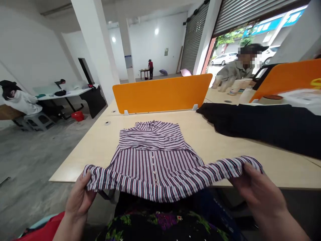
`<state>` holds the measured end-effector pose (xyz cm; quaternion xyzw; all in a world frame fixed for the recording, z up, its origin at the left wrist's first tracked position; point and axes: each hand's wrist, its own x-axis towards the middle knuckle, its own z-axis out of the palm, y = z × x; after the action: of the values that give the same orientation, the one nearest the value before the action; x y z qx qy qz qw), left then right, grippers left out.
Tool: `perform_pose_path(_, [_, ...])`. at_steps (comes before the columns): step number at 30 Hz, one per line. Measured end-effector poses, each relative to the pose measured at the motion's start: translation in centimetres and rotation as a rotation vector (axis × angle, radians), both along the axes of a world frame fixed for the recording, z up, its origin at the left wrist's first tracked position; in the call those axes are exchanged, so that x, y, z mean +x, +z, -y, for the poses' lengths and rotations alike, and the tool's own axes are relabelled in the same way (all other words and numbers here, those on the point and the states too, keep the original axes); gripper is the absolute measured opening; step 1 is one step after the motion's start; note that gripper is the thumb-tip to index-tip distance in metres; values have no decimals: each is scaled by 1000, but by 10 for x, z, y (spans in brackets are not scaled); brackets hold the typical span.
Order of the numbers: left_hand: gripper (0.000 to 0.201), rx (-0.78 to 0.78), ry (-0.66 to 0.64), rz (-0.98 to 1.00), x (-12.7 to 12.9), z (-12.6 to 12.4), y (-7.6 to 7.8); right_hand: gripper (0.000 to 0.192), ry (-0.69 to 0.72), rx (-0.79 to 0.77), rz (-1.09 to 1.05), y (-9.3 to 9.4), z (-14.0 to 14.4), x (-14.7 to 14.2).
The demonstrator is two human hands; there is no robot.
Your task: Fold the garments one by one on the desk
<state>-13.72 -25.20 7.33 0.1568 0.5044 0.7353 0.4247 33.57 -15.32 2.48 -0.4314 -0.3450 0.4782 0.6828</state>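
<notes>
A striped button-up shirt (140,162) lies front up on the light wood table (100,147), its sleeves folded across the chest. The collar points toward the orange divider. My left hand (81,194) pinches the near left corner of the hem, thumb on top. At the opposite corner, my right hand (258,187) grips the hem the same way. Between my hands the hem is raised and sags past the table's front edge, with its border turned up in a band. A row of small buttons runs down the middle.
An orange divider (163,93) stands behind the shirt. Dark folded cloth (263,125) covers the table's right side. Past it, a co-worker (238,70) stands near stacked cups (240,85). Farther left, a person in white (22,100) sits on a stool.
</notes>
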Motion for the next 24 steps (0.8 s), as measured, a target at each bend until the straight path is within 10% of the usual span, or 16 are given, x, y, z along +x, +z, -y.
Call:
perform_pose_path(7, [11,215,-91,3,-21,-163,28,14,216,148,-138,56,-164,-47])
perform_pose_path(12, [10,65,-173,-231,-35,-248,-2,22,230,-34,-90,22,-244,-67])
perform_pose_path(18, [33,-27,-199,-726,-35,-224,-51,36,154,-1,325,-28,-224,-63])
perform_pose_path(24, [54,-2,-763,-1687,-8,-168,-63,47,466,337,1141,-40,-153,-55])
